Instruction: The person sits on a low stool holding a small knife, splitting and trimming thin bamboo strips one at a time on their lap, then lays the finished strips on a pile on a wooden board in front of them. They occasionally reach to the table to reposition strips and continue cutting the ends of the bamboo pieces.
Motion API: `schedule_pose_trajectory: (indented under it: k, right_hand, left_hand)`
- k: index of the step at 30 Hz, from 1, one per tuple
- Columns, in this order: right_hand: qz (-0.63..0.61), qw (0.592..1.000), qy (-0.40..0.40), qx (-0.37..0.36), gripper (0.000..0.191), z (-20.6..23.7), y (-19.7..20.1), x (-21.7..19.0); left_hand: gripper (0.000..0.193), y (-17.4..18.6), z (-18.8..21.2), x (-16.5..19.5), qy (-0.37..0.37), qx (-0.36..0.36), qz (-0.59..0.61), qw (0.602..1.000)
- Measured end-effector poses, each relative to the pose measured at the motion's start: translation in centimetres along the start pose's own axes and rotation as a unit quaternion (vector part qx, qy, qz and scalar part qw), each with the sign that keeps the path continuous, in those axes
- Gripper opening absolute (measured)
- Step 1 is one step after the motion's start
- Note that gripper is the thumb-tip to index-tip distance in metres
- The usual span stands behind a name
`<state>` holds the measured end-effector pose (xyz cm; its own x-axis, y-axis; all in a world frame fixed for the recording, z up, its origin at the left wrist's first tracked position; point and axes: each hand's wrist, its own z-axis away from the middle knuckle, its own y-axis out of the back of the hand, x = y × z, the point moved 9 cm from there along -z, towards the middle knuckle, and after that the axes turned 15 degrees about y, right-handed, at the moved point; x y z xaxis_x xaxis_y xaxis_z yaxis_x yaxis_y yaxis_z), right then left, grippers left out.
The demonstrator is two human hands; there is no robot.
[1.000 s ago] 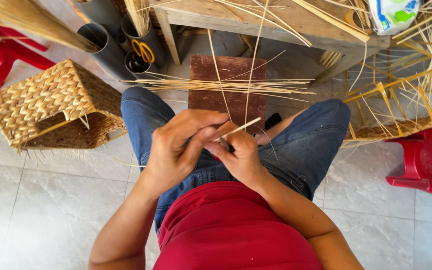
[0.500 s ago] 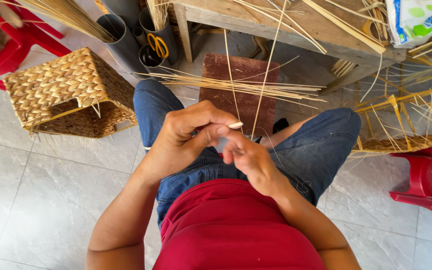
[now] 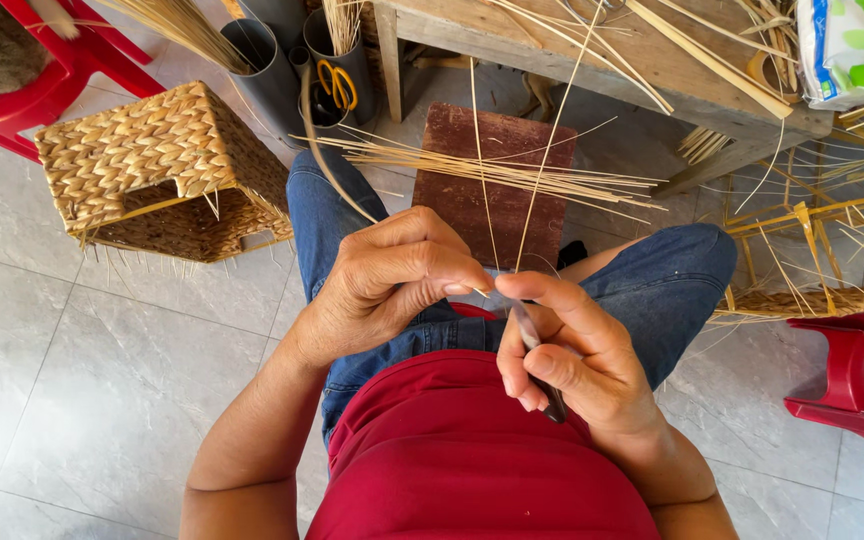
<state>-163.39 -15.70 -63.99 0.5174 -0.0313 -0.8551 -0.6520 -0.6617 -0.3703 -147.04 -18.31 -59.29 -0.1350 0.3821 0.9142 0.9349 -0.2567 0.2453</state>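
Straw strips (image 3: 492, 170) lie across the person's knees, over a dark red board (image 3: 502, 190) on the floor, below the wooden bench (image 3: 592, 60). To the left stands a woven basket (image 3: 157, 170), behind it grey tubes with orange scissors (image 3: 337, 85). The left hand (image 3: 387, 275) pinches one thin strip (image 3: 542, 170) with bent fingers. The right hand (image 3: 567, 355) is clenched around a small dark knife (image 3: 537, 355), touching the same strip.
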Motion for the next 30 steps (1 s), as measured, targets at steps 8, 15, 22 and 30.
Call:
schedule_pose_trajectory:
  k: [8,15,22,30]
  right_hand:
    - [-0.015,1.0,0.006,0.013,0.051,-0.1,-0.3,1.5]
    - [-0.117,0.993,-0.014,0.03,0.049,0.2,-0.4,2.2]
    - [-0.128,0.991,-0.015,0.022,0.047,0.4,-0.5,2.4]
    - [-0.095,0.995,-0.006,0.024,0.042,0.6,0.0,2.1]
  left_hand:
    - [0.012,0.1,1.1,0.0,-0.028,0.045,-0.007,0.999]
    - [0.015,-0.5,1.9,1.0,-0.1,0.115,-0.073,0.986]
    - [0.02,-0.7,2.4,1.8,-0.14,0.17,-0.133,0.966]
    - [0.015,-0.7,2.0,1.0,-0.095,0.109,-0.115,0.983]
